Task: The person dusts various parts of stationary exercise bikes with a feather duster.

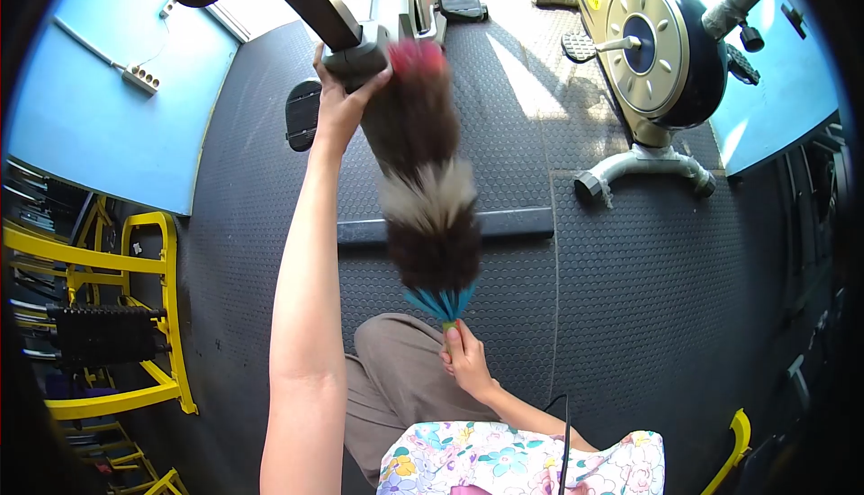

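My right hand (468,362) is closed round the short handle of a feather duster (430,193), low in front of my knees. The duster is banded in blue, dark brown, cream and red feathers, and its far end is blurred. Its red tip overlaps the frame of an exercise bike (301,0). My left arm reaches far forward, and my left hand (344,103) grips the grey end piece (355,61) of that frame, thumb on one side and fingers on the other. A black pedal (303,115) sits just left of that hand.
Behind the duster a dark floor bar (522,223) crosses the black rubber mat. Another exercise bike (652,54) stands at right. Yellow-framed racks (162,270) line the left side. A power strip (141,78) hangs on the blue wall.
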